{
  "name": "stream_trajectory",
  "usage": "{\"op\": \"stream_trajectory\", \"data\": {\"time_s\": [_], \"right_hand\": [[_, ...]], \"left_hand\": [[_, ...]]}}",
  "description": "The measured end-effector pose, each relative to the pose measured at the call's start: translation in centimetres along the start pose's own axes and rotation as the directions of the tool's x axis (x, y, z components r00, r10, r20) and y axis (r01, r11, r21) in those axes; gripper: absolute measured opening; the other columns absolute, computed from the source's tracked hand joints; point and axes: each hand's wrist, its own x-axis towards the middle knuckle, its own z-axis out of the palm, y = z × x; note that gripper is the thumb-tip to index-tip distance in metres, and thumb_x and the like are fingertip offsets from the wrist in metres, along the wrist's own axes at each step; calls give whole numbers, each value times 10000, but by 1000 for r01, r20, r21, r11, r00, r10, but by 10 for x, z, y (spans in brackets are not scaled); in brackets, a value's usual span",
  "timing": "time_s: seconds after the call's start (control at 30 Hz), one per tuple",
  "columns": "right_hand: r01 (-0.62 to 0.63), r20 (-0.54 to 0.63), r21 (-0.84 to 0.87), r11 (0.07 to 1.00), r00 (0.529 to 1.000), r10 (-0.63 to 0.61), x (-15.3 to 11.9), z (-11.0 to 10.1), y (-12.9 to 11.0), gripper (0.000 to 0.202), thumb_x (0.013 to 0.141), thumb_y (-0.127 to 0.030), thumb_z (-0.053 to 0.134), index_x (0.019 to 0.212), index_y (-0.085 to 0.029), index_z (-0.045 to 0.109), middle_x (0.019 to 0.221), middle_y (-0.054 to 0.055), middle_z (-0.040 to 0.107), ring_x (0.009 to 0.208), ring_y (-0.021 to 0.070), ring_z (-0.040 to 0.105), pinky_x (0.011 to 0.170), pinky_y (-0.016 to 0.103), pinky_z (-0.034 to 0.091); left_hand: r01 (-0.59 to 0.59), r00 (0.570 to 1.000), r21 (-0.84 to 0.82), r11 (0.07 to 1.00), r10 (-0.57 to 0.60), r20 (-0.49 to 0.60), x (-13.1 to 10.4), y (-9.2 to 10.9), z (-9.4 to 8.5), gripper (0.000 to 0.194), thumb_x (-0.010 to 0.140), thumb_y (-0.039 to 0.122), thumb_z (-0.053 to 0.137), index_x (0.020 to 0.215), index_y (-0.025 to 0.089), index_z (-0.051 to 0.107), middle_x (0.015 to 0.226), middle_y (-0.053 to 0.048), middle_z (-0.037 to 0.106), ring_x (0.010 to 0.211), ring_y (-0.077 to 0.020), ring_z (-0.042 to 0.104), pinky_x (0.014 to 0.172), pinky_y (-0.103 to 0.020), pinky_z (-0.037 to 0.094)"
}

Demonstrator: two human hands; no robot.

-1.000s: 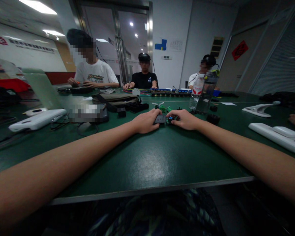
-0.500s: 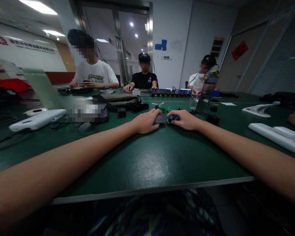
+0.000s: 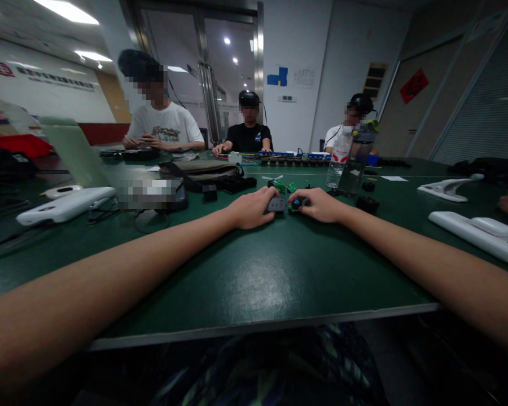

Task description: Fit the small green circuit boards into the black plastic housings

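Note:
Near the middle of the green table, my left hand is closed round a small grey box with faint lettering on its near face. Just to its right, my right hand pinches a small green circuit piece with a blue part on it. A narrow gap separates the two held things. Behind my fingers lie more green pieces, too small to make out in detail.
A clear bottle and a dark-tinted bottle stand behind my right hand. Black blocks lie beside it. Back left are a grey bag and a black box. White devices lie at both sides. Three people sit opposite.
The green piece in my right hand has shifted slightly, leaving a wider gap to the grey box. My left hand has hardly moved.

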Motion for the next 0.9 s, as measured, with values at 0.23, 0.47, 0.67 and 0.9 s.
{"op": "stream_trajectory", "data": {"time_s": [0.23,0.47,0.67,0.9], "right_hand": [[9,1,-26,1000,1000,-9,-1,0,-1,372,788,-76,601,1137,-161,698,1101,81,734,909,189,681,897,345,516],[10,-39,-39,999,999,-11,-1,4,2,332,818,-135,636,1147,-159,681,1035,79,733,894,185,679,870,336,513],[18,-39,-38,999,999,-20,-1,5,1,326,824,-177,669,1150,-168,675,987,62,718,863,174,664,853,327,498],[2,-23,-29,1000,1000,-3,-2,4,-1,335,828,-201,680,1161,-171,668,983,57,709,869,176,657,849,321,486]], "left_hand": [[-3,1000,9,1000,3,-4,0,0,0,466,856,377,482,1281,202,406,1245,-128,562,1016,-285,644,875,-415,514],[0,1000,21,1000,0,-5,0,0,1,473,860,381,480,1292,205,402,1241,-118,563,1019,-280,645,883,-409,514],[3,1000,20,1000,-3,-2,0,1,0,467,858,373,477,1286,202,407,1240,-120,560,1024,-281,643,879,-410,515],[0,1000,21,1000,0,-4,0,1,0,460,856,372,473,1277,198,406,1237,-122,561,1021,-286,644,873,-416,514]]}}
